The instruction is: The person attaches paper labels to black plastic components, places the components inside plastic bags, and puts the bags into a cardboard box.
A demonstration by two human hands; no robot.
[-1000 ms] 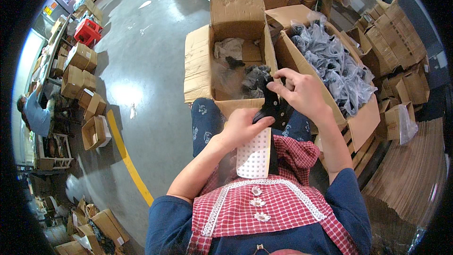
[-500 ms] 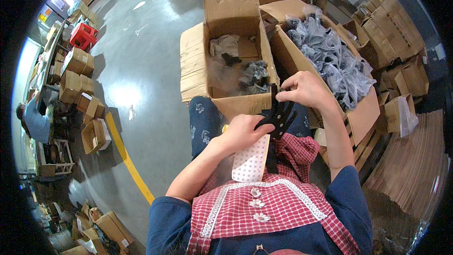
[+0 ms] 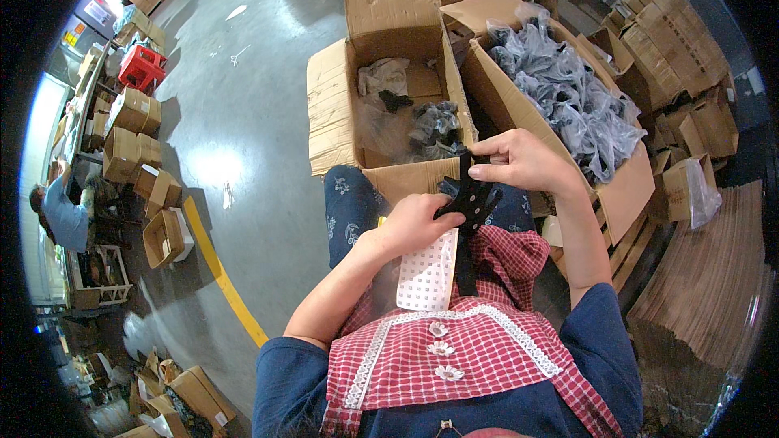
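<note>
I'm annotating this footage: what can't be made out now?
In the head view:
- Black strap: the part inside the left hand, hidden by its fingers.
- White label sheet: its marks, too small to read.
- Clear plastic bags: what they contain, obscured by crumpled film.

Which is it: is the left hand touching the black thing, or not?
Touching: the head view shows the left hand with its thumb lying across the black thing.

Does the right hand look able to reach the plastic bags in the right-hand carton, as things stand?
Probably yes: the open carton leaves the plastic bags uncovered near the right hand, though that hand likely must release the black strap first.
</note>
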